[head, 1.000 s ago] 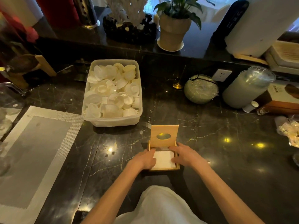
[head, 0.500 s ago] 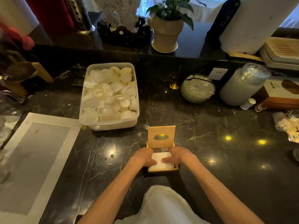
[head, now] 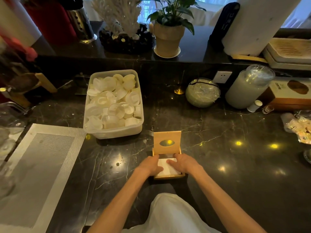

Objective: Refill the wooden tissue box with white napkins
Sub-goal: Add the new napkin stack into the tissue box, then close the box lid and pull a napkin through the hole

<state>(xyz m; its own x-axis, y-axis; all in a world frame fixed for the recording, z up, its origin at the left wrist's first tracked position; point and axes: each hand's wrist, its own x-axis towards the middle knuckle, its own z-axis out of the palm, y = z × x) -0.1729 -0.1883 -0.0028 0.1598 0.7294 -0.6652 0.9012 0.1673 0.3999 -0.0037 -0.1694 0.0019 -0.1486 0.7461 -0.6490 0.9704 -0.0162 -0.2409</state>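
A small wooden tissue box [head: 169,176] stands on the black marble counter right in front of me. Its hinged lid [head: 167,142], with an oval slot, is raised upright at the far side. A stack of white napkins [head: 166,169] lies inside the box. My left hand [head: 151,165] rests on the left side of the stack, fingers flat on the napkins. My right hand [head: 183,163] presses on the right side, fingers spread over the paper. Both hands cover the box's side walls.
A plastic tub [head: 116,132] of white lids sits behind left of the box. A grey woven mat [head: 38,169] lies at left. A round glass bowl [head: 202,92], a stack of clear cups [head: 249,86] and a carton [head: 289,93] stand at back right.
Both hands have moved inward from the box's edges onto the top of the napkin stack. The box and its raised lid have stayed in place.
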